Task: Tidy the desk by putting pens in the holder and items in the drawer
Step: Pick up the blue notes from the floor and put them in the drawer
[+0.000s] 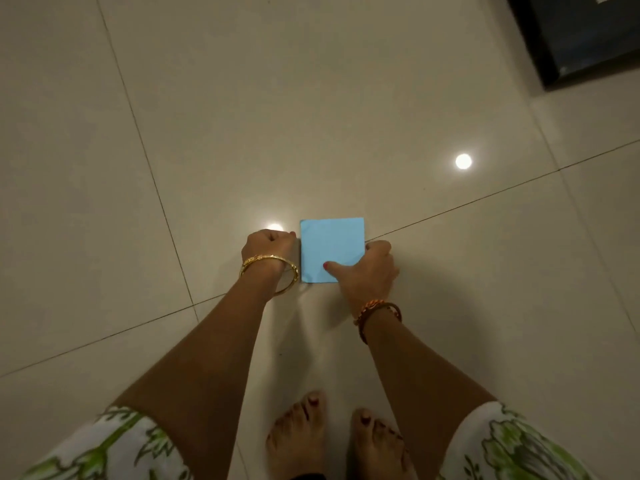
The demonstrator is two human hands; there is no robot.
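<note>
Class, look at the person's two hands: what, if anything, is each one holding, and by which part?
The right hand holds the blue paper at its lower right corner, thumb on top. The left hand is curled at the paper's left edge; whether it grips the paper cannot be told.

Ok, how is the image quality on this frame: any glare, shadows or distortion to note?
Head view: dim warm light; two round lamp reflections glare on the glossy floor tiles, one beside the left hand; soft shadows lie under the arms; the wide lens bends the tile seams; the blue paper that the right hand pinches is sharp and evenly lit.
</note>
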